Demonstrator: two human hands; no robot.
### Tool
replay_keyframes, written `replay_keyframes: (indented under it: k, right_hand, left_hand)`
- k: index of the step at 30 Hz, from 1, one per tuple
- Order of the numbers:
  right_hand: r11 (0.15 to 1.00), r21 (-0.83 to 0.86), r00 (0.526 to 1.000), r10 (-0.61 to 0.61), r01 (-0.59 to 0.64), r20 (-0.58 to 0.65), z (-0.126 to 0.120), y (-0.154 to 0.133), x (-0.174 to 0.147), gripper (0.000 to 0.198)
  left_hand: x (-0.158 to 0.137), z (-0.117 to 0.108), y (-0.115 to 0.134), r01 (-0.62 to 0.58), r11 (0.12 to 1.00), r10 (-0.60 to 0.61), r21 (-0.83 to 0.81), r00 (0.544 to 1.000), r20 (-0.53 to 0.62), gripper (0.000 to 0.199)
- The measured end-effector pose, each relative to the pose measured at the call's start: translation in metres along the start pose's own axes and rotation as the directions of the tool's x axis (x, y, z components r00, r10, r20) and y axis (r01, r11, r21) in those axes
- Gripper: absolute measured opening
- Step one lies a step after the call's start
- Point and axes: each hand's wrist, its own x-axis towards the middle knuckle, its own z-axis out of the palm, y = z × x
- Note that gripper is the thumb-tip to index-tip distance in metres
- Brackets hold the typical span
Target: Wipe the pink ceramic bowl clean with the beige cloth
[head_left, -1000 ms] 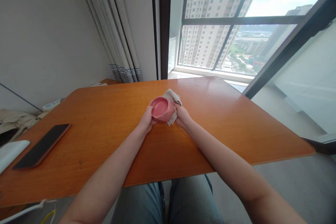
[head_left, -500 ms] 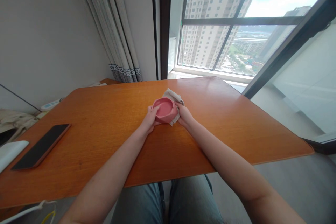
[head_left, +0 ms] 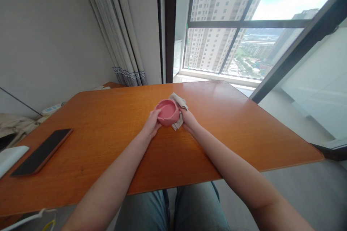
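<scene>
Pink bowl (head_left: pixel 167 109) over the middle of the wooden table (head_left: pixel 233 126); contact between them unclear. Person's left hand (head_left: pixel 151 124): fingers clamped on bowl, thumb at rim. Right hand (head_left: pixel 189 120): fingers clamped on grey cloth (head_left: pixel 178 125) against bowl.

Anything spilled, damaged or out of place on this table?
Nothing plainly stands out; no spill shows on the table. The pink bowl in the left hand looks irregular around the top, but I can't tell whether that is damage or design. The right hand holds a cloth beside it.
</scene>
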Motion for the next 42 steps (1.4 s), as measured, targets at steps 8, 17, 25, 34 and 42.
replay_keyframes:
  k: [8, 17, 25, 34, 42]
  right_hand:
    - [0.992, 0.021, 0.992, 0.124, -0.124, -0.019, 0.006, -0.004, -0.006, 0.025]
    - [0.995, 0.061, 0.991, 0.082, -0.076, -0.107, 0.001, -0.004, 0.002, 0.019]
    - [0.989, 0.057, 0.986, 0.140, -0.135, -0.095, -0.012, 0.008, 0.012, 0.021]
    - [0.970, 0.053, 0.969, 0.233, -0.237, 0.079, 0.001, -0.005, -0.004, 0.023]
    - [0.907, -0.419, 0.994, 0.084, -0.047, 0.070, -0.006, -0.005, -0.007, 0.037]
  left_hand:
    - [-0.003, 0.001, 0.003, 0.039, 0.999, -0.039, -0.002, 0.996, -0.084, 0.032]
    - [-0.005, 0.002, 0.003, -0.023, 1.000, 0.023, -0.004, 0.995, 0.096, 0.037]
    - [-0.007, -0.001, -0.001, 0.102, 0.973, -0.130, 0.206, 0.984, 0.125, 0.039]
    - [0.004, -0.004, 0.005, -0.215, 0.970, 0.191, -0.111, 0.962, -0.198, 0.028]
    - [0.006, -0.006, 0.010, -0.283, 0.938, 0.231, -0.201, 0.941, -0.246, 0.026]
